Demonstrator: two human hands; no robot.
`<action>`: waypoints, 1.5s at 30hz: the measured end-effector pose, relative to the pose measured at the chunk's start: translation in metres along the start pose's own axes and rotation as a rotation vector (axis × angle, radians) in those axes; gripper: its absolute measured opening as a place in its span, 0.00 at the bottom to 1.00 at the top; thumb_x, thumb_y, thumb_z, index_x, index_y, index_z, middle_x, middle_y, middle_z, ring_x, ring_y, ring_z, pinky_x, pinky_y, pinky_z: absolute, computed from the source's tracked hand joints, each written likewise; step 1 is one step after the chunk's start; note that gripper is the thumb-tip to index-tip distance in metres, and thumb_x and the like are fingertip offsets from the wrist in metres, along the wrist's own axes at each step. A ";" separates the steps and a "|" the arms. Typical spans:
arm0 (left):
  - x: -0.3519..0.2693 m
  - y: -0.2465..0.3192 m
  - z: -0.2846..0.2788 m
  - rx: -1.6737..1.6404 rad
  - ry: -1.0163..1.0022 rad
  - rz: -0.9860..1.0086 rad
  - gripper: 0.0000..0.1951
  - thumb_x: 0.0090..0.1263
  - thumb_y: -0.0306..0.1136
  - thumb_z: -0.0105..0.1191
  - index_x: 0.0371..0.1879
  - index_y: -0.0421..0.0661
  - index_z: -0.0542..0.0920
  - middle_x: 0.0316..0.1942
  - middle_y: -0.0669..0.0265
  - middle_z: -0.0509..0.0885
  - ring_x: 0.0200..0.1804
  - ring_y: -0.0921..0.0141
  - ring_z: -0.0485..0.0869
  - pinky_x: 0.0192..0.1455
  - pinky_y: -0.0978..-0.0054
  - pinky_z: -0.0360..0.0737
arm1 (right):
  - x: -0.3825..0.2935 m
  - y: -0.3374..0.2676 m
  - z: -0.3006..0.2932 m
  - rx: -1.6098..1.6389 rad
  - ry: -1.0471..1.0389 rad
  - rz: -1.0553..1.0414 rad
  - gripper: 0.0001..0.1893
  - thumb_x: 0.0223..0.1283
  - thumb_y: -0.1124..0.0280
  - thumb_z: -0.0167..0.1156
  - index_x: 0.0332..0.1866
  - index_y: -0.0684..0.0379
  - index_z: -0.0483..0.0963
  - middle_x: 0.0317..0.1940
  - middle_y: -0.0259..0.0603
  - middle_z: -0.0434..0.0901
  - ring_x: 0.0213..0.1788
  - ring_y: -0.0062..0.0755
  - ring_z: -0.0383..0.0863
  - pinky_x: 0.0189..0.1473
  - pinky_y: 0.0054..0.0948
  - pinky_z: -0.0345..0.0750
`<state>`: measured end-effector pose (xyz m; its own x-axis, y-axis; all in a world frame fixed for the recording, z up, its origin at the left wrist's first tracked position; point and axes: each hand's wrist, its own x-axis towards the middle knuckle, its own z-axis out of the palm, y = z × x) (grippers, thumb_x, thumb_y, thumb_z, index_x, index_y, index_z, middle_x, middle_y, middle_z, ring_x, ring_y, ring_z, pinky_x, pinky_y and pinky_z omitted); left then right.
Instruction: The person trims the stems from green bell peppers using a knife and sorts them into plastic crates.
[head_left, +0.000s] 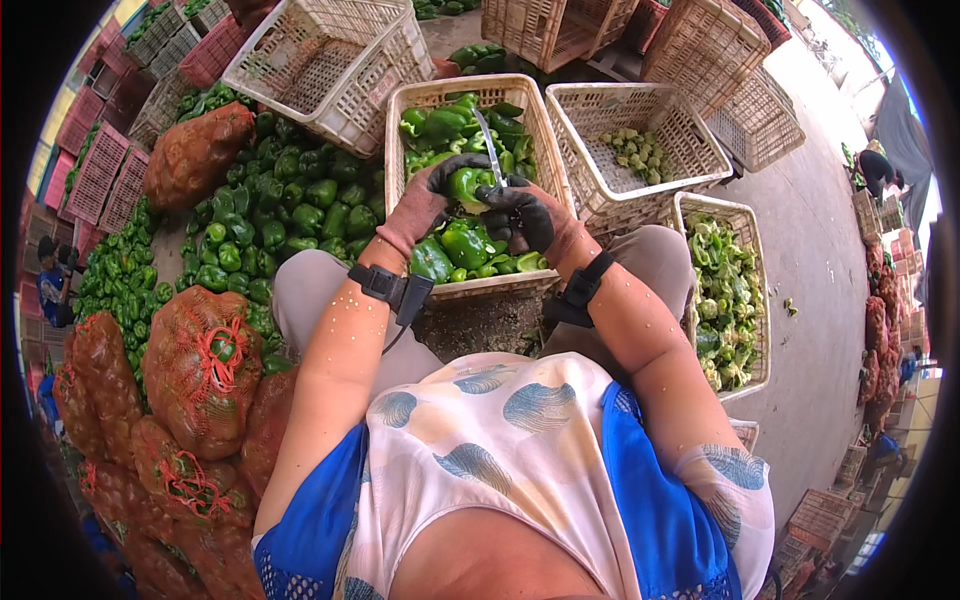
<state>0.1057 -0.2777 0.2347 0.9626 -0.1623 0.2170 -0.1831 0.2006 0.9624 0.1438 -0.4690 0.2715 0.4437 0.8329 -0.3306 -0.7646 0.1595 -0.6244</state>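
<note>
A green bell pepper (471, 184) is held in my gloved left hand (442, 184), above a crate (556, 176) of cut and whole peppers. My gloved right hand (525, 214) is closed on a knife (489, 146), its blade pointing up and away from me beside the pepper. The fingers hide the knife's handle. Pale seeds stick to both forearms. To the right, one crate (592, 172) holds a small pile of pepper cores (643, 154), and a nearer crate (759, 300) is full of cores and green scraps (720, 300).
Whole peppers (285, 195) lie heaped on the ground at left, beside tied orange mesh sacks (199, 375). An empty crate (330, 67) stands behind them. More crates (705, 52) are stacked at the back right. A person (54, 281) sits at far left; another (876, 169) is at far right.
</note>
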 end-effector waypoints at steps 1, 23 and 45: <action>-0.002 -0.001 -0.001 -0.003 0.005 -0.004 0.22 0.59 0.14 0.50 0.54 0.42 0.77 0.51 0.68 0.81 0.53 0.75 0.77 0.60 0.75 0.73 | 0.000 0.003 -0.001 0.042 -0.046 0.047 0.04 0.63 0.72 0.59 0.38 0.58 0.72 0.22 0.27 0.69 0.20 0.16 0.66 0.21 0.16 0.64; 0.009 -0.020 -0.015 -0.031 0.029 0.051 0.15 0.66 0.16 0.44 0.47 0.43 0.80 0.48 0.67 0.82 0.51 0.74 0.79 0.58 0.76 0.74 | -0.012 0.007 -0.010 -0.249 -0.058 -0.042 0.08 0.53 0.69 0.63 0.34 0.60 0.75 0.19 0.33 0.72 0.18 0.21 0.69 0.18 0.21 0.64; -0.032 0.103 -0.084 -0.238 0.719 0.280 0.14 0.67 0.24 0.52 0.51 0.47 0.77 0.44 0.69 0.80 0.41 0.77 0.80 0.44 0.82 0.81 | -0.019 -0.030 -0.036 -1.091 0.750 -0.242 0.26 0.53 0.72 0.68 0.60 0.57 0.72 0.24 0.29 0.74 0.20 0.17 0.72 0.18 0.18 0.66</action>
<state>0.0725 -0.1702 0.3133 0.7952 0.5692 0.2089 -0.4670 0.3552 0.8097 0.1752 -0.5086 0.2709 0.9289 0.2992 -0.2184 -0.0275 -0.5321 -0.8462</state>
